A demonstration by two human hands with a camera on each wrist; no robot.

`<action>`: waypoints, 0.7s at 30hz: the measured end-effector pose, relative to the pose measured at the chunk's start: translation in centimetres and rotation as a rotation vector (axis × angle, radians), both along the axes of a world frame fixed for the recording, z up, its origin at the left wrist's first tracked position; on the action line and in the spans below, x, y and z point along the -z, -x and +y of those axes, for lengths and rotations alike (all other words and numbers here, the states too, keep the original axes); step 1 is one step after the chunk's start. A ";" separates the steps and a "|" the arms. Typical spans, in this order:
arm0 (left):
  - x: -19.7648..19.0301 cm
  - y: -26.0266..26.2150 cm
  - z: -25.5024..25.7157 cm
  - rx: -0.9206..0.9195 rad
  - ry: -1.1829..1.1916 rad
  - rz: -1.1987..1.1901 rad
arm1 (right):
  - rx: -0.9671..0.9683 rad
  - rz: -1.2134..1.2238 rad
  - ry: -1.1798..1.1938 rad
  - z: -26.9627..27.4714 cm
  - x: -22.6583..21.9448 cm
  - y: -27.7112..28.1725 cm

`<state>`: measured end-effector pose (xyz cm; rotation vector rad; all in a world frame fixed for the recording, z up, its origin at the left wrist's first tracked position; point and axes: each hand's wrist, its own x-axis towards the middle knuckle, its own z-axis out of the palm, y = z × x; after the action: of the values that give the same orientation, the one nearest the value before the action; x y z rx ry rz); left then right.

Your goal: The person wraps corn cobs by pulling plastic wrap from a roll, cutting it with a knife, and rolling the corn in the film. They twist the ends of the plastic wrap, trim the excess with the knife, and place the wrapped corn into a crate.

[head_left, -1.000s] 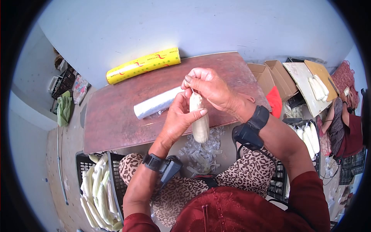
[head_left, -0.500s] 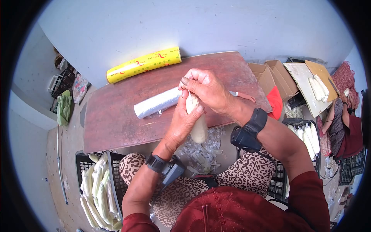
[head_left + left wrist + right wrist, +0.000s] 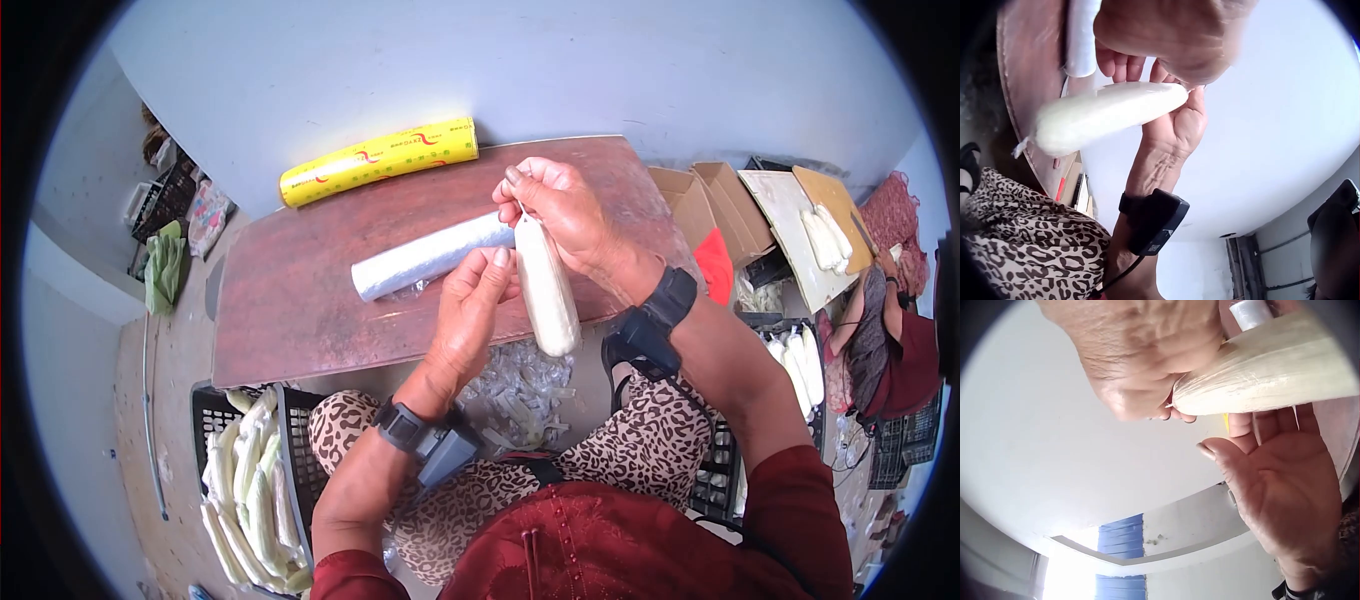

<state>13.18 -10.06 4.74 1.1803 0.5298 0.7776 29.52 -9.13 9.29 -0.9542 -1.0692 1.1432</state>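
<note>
A pale cob (image 3: 548, 290) wrapped in clear film hangs upright over the near edge of the brown table (image 3: 300, 310). My right hand (image 3: 520, 190) pinches the twisted film at its top end. My left hand (image 3: 495, 275) is open just left of the cob, fingers straight alongside it. In the right wrist view the open left palm (image 3: 1285, 481) lies behind the cob (image 3: 1272, 369). The left wrist view shows the cob (image 3: 1097, 115) held at one end by the right hand (image 3: 1179, 119).
A roll of clear film (image 3: 430, 258) and a yellow film box (image 3: 380, 160) lie on the table. A black crate of cobs (image 3: 250, 480) stands at my left, film scraps (image 3: 520, 385) at my knees. Cardboard boxes (image 3: 710, 200) and another person (image 3: 890, 330) are on the right.
My left hand has let go of the cob and opened beside it. The right hand has moved up and right, and the cob now hangs from its pinch.
</note>
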 end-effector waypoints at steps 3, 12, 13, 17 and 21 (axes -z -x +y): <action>-0.3 0.1 0.3 -0.081 0.027 0.029 | -0.064 -0.030 -0.012 -0.2 0.1 0.6; -1.1 -0.1 0.4 -0.037 -0.043 -0.043 | -0.158 -0.068 -0.037 -1.3 -0.5 1.1; -0.8 0.0 0.6 -0.030 -0.053 -0.045 | -0.137 -0.094 -0.042 -1.4 -0.5 1.1; -0.6 0.0 0.9 -0.019 -0.069 -0.031 | -0.044 -0.155 -0.077 -1.5 -0.8 1.3; -2.3 0.4 0.5 0.122 0.056 -0.047 | -0.010 -0.176 -0.036 -1.6 -1.0 1.1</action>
<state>12.81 -9.56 7.09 1.1295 0.4338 0.6801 28.42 -10.74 10.33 -1.0361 -1.2332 1.0587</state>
